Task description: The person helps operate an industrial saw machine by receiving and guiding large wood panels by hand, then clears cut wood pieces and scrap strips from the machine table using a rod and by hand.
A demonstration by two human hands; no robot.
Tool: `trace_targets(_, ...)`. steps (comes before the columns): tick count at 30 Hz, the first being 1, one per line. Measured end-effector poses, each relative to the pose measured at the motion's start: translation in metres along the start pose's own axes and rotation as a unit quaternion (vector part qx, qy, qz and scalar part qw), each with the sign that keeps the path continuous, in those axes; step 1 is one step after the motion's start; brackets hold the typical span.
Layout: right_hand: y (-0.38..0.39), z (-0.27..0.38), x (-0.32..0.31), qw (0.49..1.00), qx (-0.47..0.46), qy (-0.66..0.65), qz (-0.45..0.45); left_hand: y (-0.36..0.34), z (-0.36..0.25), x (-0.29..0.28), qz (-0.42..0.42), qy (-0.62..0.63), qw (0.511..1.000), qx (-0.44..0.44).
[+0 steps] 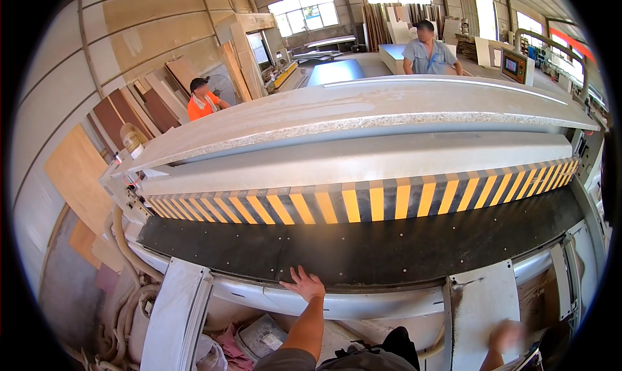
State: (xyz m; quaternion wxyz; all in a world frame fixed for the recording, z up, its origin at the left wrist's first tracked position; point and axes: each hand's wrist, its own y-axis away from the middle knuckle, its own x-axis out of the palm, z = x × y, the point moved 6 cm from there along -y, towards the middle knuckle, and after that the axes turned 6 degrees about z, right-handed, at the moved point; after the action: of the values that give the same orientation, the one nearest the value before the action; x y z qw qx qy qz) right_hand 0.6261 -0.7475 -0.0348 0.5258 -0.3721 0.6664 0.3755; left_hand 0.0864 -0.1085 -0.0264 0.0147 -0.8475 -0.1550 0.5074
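Observation:
My left hand [304, 285] rests with its fingers spread at the front edge of a dark flat machine bed [343, 258] dotted with small studs. Nothing is in that hand. My right hand [507, 337] is smeared by motion, low over the right pale metal support arm [483, 300], and its fingers cannot be made out. Behind the bed runs a long beam with yellow and black stripes [369, 201]. A broad, dusty panel-like top [350, 109] spans the machine above that beam.
Another pale support arm [181, 306] juts out at left, beside ribbed hoses [123, 248]. Below the bed lies a grey bucket [261, 335]. Beyond the machine stand a person in orange [202, 105] and a person in a grey-blue shirt [429, 55]. A control screen [514, 67] stands far right.

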Motion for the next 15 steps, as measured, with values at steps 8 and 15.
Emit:
trace_targets(8, 0.0050, -0.0017, -0.0056, 1.000, 0.006, 0.000, 0.002, -0.0013, -0.0034, -0.0028, -0.034, 0.009, 0.999, 0.040)
trace_targets(15, 0.0069, -0.0010, -0.0083, 1.000, 0.003, -0.006, 0.006, -0.0029, 0.0011, -0.0012, -0.013, -0.008, 1.000, 0.007)
